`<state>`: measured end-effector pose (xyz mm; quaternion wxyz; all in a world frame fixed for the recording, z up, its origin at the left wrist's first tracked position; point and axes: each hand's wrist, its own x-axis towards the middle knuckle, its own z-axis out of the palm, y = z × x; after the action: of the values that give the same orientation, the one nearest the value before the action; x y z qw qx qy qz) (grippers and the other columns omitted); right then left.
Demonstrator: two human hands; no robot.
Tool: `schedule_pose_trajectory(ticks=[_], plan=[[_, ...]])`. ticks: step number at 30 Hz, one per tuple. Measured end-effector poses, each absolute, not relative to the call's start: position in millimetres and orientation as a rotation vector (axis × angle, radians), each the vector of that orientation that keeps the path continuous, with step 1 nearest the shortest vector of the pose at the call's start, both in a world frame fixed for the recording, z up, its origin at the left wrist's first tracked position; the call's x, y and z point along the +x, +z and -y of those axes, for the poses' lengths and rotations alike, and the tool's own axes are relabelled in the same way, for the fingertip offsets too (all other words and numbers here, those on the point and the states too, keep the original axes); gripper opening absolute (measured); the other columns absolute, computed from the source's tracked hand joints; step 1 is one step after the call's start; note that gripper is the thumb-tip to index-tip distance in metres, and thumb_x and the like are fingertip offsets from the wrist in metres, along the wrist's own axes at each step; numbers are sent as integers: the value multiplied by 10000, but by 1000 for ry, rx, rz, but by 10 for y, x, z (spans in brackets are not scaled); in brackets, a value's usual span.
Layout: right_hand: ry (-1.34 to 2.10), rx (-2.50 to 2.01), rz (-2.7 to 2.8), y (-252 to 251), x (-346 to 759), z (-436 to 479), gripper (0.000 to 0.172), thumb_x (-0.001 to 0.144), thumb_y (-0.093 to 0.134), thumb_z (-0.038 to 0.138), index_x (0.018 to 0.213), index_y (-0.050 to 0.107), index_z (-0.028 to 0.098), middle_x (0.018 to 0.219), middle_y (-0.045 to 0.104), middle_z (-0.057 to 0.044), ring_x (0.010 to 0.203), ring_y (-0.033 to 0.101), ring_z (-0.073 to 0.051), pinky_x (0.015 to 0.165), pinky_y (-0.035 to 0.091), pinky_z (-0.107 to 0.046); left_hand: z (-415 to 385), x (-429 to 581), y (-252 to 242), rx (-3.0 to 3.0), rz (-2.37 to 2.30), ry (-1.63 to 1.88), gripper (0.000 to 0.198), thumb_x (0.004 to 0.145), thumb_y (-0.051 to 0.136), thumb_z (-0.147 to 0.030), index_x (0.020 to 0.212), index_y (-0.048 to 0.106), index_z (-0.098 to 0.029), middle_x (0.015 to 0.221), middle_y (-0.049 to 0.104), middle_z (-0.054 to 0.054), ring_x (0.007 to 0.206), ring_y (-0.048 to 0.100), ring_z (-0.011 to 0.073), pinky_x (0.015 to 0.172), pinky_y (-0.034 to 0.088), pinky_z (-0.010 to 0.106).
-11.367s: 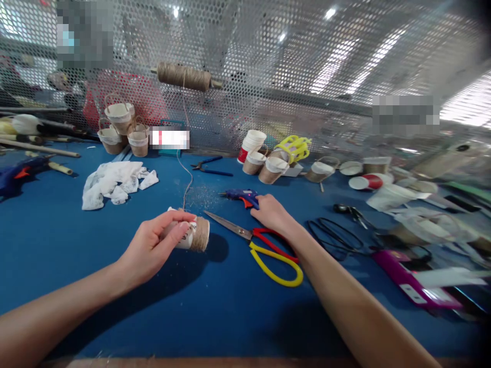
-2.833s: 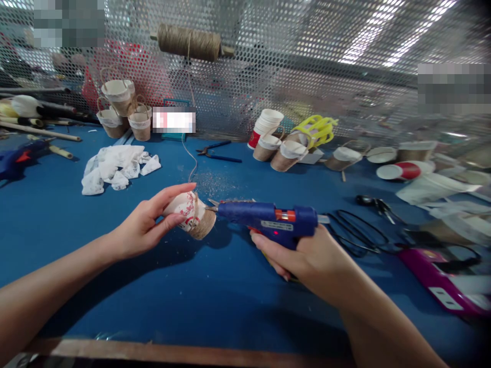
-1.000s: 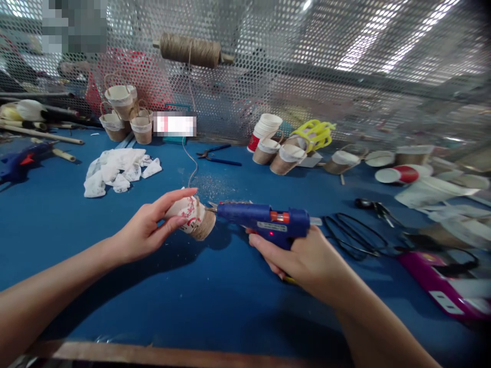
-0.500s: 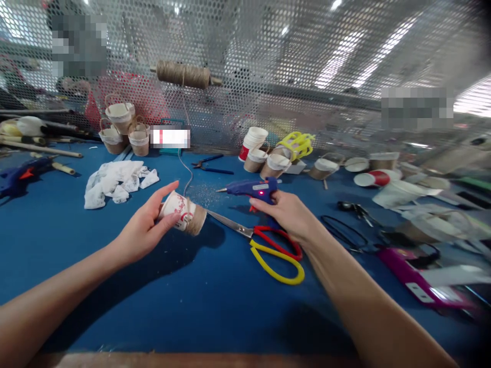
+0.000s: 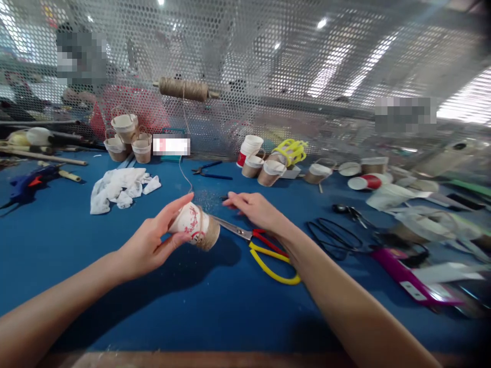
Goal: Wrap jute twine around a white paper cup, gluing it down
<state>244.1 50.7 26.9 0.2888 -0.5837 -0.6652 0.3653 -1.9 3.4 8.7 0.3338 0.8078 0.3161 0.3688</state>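
Note:
My left hand [image 5: 148, 245] is closed round a white paper cup with red print [image 5: 192, 224], held on its side just above the blue table [image 5: 215, 312]. Brown twine wraps the cup's base. A thin twine strand [image 5: 186, 179] runs up from the cup to a spool [image 5: 183, 88] on the mesh screen. My right hand [image 5: 255, 209] lies further back with fingers stretched out flat toward the left. A dark tip shows by its fingertips; what lies under the hand is hidden. Red and yellow scissors [image 5: 270, 255] lie right of the cup.
White cloth [image 5: 118, 186] and small twine baskets [image 5: 126, 135] sit back left, with a blue glue gun [image 5: 28, 184] at the far left. Pliers [image 5: 209, 170], paper cups [image 5: 261, 166], a black cable [image 5: 333, 237] and a magenta object [image 5: 406, 278] crowd the right. A person in red works behind the mesh.
My right hand carried the blue glue gun away from the cup, set it down further back, and now lies flat there. The cup in my left hand has tilted slightly.

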Motion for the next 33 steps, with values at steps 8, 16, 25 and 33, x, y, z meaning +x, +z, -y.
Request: schedule_pose_trajectory(ticks=[8, 16, 25, 33], plan=[[1868, -943, 1323, 291, 1881, -291, 358, 670, 636, 515, 769, 687, 175, 751, 679, -27, 678, 596, -131, 696, 444, -275, -16, -20, 50, 2209, -783, 910, 569, 866, 458, -230, 1375, 205, -200, 1225, 558, 131, 886, 626, 159, 826, 481, 277], [1638, -986, 1107, 323, 1983, -300, 139, 590, 745, 284, 627, 647, 192, 741, 646, 35, 692, 548, -72, 714, 403, -224, -29, 30, 68, 1885, -829, 909, 550, 867, 458, -255, 1360, 231, -167, 988, 634, 79, 783, 622, 135, 739, 500, 249], [1284, -1046, 1286, 457, 2014, -223, 131, 598, 733, 296, 620, 652, 195, 693, 643, 30, 690, 558, -90, 764, 416, -260, -34, 91, 73, 1677, -845, 984, 527, 825, 511, -250, 1311, 331, -156, 915, 587, 45, 737, 564, 124, 683, 495, 236], [1212, -1142, 1334, 418, 2020, -242, 152, 604, 724, 315, 662, 663, 188, 699, 643, 21, 685, 554, -100, 730, 423, -266, 5, 77, 67, 1679, -817, 959, 521, 837, 508, -262, 1321, 331, -179, 957, 595, 52, 774, 571, 127, 715, 497, 229]])
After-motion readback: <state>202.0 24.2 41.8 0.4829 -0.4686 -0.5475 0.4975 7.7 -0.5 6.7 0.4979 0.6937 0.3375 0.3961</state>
